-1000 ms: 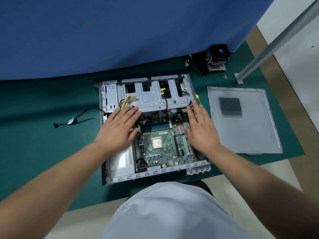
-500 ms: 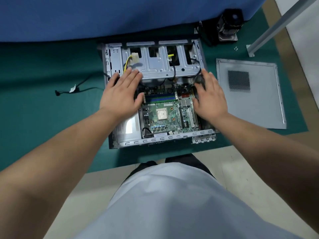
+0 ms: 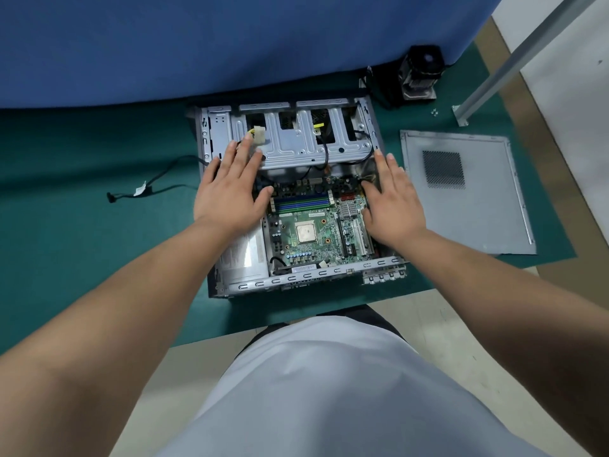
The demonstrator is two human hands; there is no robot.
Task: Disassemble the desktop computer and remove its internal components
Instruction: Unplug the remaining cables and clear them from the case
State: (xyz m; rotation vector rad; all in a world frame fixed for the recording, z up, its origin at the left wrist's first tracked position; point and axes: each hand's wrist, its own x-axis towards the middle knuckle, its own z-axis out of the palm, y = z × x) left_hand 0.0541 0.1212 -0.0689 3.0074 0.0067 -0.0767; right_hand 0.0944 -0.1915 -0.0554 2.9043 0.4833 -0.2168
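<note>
Resting flat and empty, left hand point(image 3: 229, 189) and right hand point(image 3: 392, 201) flank the case point(image 3: 306, 278): side panel point(image 3: 468, 196) and cooler point(image 3: 418, 72) off; motherboard point(image 3: 313, 229), drive cage point(image 3: 309, 140) remain.

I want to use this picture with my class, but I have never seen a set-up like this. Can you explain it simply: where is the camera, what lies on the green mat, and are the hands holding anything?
The camera sits on the person's head and looks down, so you see their own arms. On the green mat lies an opened desktop computer case. Inside are the green motherboard, with its square processor, and a silver drive cage. To the right lies the removed side panel; to the left, a loose black cable. A cooler with a fan stands at the back. The left hand and right hand are spread flat over the case edges, holding nothing.
</note>
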